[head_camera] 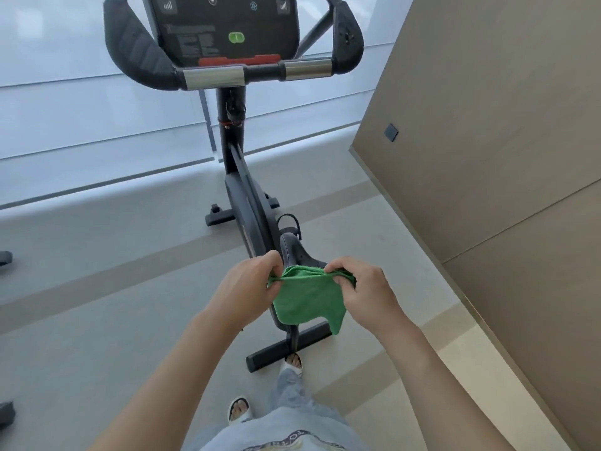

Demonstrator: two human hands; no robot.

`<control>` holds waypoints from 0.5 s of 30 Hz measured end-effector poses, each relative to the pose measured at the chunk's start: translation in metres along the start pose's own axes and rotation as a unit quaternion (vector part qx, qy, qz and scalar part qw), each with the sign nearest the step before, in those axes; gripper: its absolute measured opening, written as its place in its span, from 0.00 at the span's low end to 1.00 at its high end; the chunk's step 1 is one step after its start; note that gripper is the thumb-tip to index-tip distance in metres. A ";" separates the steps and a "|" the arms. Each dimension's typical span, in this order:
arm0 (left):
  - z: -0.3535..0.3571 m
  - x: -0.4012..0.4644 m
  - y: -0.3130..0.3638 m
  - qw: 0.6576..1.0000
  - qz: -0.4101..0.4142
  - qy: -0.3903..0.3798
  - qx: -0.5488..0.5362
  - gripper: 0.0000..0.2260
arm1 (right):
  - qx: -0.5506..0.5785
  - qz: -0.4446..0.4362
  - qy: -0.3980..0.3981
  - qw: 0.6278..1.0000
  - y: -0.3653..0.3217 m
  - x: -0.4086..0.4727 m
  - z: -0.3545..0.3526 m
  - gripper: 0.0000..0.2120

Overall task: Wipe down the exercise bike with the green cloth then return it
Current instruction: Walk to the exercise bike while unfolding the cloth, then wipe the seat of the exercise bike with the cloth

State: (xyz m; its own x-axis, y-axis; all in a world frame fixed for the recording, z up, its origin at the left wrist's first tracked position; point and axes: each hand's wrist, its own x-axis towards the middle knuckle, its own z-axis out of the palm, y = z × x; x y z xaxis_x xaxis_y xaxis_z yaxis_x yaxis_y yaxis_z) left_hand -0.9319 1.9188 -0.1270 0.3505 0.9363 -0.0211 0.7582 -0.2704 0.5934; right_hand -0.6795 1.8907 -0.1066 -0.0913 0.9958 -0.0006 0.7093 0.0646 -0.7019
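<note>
Green cloth stretched between both hands, just above the bike's saddle.

Closest to me I see pale jeans and two feet in white sandals (pixel 239 408) on the grey floor (pixel 97 320). Above them my left hand (pixel 248 284) pinches one top corner of the green cloth (pixel 307 299) with curled fingers, and my right hand (pixel 364 289) grips the opposite corner the same way, so the upper edge runs taut between them while the rest hangs loose, one lower corner drooping. The cloth is held in the air just in front of the dark saddle (pixel 292 247) of the exercise bike (pixel 247 209); I cannot tell whether it touches it. Beyond are the rear stabiliser bar (pixel 312 341), the black frame, then the handlebars (pixel 214 76) and console (pixel 224 30), before a bright window. A beige wall panel (pixel 487 141) stands to the right.
</note>
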 end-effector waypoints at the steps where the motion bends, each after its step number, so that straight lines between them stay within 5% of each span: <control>1: 0.003 0.009 -0.001 1.000 -0.003 -0.004 0.000 0.09 | -0.001 0.003 -0.007 1.000 0.007 0.011 0.001 0.16; 15: 0.042 0.111 -0.035 0.993 -0.111 -0.002 0.026 0.08 | -0.010 0.022 -0.051 0.998 0.086 0.146 0.063 0.15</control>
State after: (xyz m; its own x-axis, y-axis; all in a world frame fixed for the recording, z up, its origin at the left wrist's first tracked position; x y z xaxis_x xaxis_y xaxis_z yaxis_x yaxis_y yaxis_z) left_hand -0.8965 2.0229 -0.1837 0.1726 0.9736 -0.1497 0.8444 -0.0681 0.5314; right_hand -0.6757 2.0372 -0.2122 -0.1292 0.9860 -0.1050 0.7286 0.0225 -0.6846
